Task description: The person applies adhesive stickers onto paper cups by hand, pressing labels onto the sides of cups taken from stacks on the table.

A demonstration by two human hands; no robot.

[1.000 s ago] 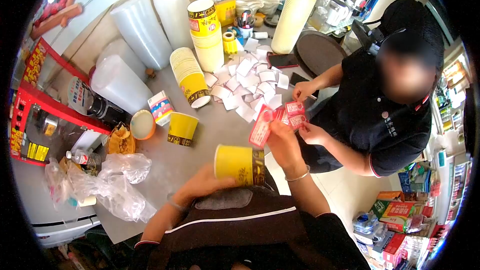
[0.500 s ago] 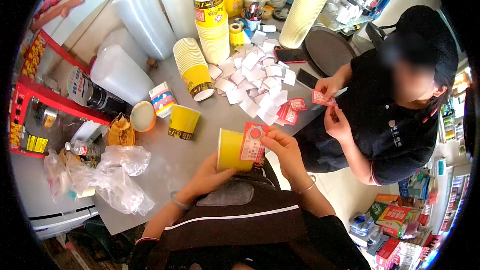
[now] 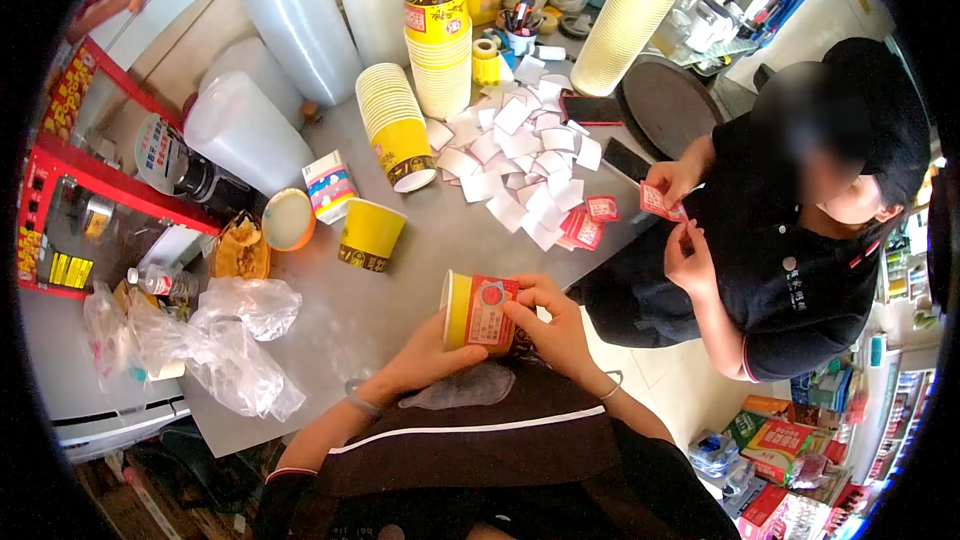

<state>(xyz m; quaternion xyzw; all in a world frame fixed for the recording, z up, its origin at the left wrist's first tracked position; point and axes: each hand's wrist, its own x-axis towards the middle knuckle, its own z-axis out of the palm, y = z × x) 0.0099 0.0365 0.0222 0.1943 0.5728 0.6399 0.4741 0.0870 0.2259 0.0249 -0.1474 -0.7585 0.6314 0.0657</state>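
Cup (image 3: 459,311) sideways; between left grip (image 3: 432,350), right grip (image 3: 553,328)

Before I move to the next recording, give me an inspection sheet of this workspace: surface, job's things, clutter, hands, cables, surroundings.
Surface: grey tabletop, crowded towards the back.
Job's things: yellow cup with a red label against its side; leaning cup stack; more red labels beside the papers.
Clutter: heap of white papers; crumpled plastic bags at the left.
Hands: left hand grips the yellow cup; right hand has its fingers at the red label.
Cables: nothing seen.
Surroundings: co-worker on the right, holding a red-printed piece.
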